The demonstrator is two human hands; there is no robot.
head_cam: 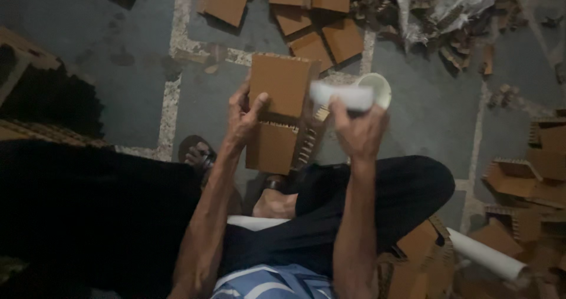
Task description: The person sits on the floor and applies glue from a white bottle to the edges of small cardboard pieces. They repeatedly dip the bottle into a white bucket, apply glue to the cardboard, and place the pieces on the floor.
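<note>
My left hand point(243, 117) grips the left edge of a brown corrugated cardboard piece point(280, 87), held upright above my lap. A second cardboard panel point(272, 149) hangs below it, with a toothed edge showing between them. My right hand point(357, 131) holds a blurred white object point(342, 96) against the cardboard's right edge. A white cup point(377, 87) stands on the floor just behind that hand.
Flat cardboard pieces point(321, 37) lie on the grey floor ahead. A plastic sheet with scraps point(442, 10) sits at the top right. More cardboard parts point(530, 175) pile up on the right. A white tube point(486, 255) lies by my right knee.
</note>
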